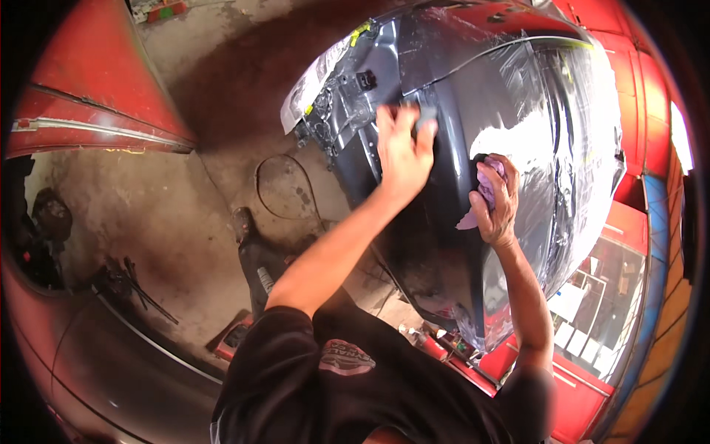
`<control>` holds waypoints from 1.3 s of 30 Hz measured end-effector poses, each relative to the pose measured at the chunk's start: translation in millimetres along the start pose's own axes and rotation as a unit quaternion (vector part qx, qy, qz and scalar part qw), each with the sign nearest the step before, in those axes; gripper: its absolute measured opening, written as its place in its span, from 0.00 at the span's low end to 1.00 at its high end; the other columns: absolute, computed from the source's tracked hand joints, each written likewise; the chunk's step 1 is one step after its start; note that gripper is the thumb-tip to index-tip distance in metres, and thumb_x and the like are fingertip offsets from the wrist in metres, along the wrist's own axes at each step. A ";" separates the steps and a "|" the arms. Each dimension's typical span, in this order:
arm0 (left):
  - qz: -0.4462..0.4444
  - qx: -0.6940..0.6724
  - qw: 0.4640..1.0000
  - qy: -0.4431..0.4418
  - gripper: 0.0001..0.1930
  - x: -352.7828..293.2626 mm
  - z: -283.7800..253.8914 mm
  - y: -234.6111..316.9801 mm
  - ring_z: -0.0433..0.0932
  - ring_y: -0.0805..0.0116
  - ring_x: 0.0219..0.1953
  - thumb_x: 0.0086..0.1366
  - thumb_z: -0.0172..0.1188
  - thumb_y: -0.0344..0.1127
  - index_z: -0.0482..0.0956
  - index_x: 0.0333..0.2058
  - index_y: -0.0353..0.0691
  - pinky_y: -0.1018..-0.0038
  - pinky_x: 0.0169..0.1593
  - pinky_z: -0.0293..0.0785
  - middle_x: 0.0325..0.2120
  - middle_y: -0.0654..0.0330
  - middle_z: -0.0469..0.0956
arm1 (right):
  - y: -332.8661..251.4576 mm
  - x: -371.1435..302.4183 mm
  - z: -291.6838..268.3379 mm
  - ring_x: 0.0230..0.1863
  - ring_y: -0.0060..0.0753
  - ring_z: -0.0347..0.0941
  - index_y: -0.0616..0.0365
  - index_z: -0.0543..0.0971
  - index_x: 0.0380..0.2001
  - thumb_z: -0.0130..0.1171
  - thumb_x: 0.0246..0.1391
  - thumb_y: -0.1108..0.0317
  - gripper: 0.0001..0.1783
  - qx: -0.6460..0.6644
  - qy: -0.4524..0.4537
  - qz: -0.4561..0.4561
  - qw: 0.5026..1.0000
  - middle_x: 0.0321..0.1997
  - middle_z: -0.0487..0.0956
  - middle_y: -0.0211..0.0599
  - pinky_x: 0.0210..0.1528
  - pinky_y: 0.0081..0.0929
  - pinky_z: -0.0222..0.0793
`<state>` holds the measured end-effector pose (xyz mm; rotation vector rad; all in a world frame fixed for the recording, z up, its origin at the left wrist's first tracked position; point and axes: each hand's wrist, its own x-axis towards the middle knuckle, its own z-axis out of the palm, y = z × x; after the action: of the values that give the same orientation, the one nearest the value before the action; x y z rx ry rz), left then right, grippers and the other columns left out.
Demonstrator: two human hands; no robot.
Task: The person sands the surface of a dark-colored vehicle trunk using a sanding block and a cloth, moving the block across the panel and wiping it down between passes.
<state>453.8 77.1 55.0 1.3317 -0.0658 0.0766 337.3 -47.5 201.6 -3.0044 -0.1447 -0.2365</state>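
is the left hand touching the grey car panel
Touching. The head view shows the left hand pressed flat on the grey car panel, fingers over a small grey pad, with no gap visible.

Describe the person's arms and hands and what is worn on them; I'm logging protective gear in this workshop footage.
Both forearms are bare from the short sleeves down. The left hand and right hand wear no gloves, and no watch, bracelet or ring shows. The short-sleeved black T-shirt covers only the upper arms and shoulders and bears a small oval grey and red print on the chest.
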 end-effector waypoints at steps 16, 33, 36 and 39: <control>-0.077 0.017 0.997 -0.014 0.19 -5.3 -2.0 30.8 0.76 0.41 0.43 0.69 0.68 0.44 0.79 0.43 0.31 0.53 0.50 0.74 0.40 0.41 0.72 | -4.8 -2.6 3.3 0.60 0.60 0.70 0.60 0.79 0.56 0.64 0.50 0.69 0.27 0.013 -0.003 -0.006 1.000 0.61 0.73 0.59 0.64 0.51 0.67; -0.085 0.039 0.996 -0.005 0.17 47.1 10.0 39.4 0.76 0.40 0.42 0.69 0.68 0.42 0.77 0.42 0.31 0.51 0.46 0.73 0.40 0.41 0.73 | -4.5 -1.3 -2.2 0.59 0.60 0.71 0.60 0.79 0.56 0.65 0.52 0.67 0.26 0.002 0.000 -0.008 1.000 0.61 0.73 0.58 0.62 0.51 0.68; -0.045 0.032 0.998 -0.012 0.18 19.6 6.6 21.0 0.77 0.42 0.42 0.69 0.69 0.42 0.77 0.42 0.31 0.51 0.47 0.74 0.40 0.42 0.72 | -1.3 -2.9 2.0 0.59 0.60 0.71 0.60 0.79 0.56 0.65 0.52 0.66 0.26 0.011 0.003 -0.014 1.000 0.61 0.73 0.59 0.62 0.52 0.68; -0.082 -0.013 0.996 -0.046 0.17 -24.1 -4.9 40.0 0.77 0.39 0.43 0.69 0.68 0.42 0.76 0.42 0.33 0.50 0.47 0.74 0.40 0.41 0.71 | -2.6 -8.0 -0.7 0.59 0.61 0.71 0.60 0.79 0.56 0.65 0.53 0.66 0.26 0.015 0.001 -0.003 1.000 0.60 0.73 0.59 0.63 0.52 0.67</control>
<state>426.1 90.8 90.4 1.3091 -0.0347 -0.1235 329.1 -45.8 201.3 -2.9751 -0.1541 -0.2369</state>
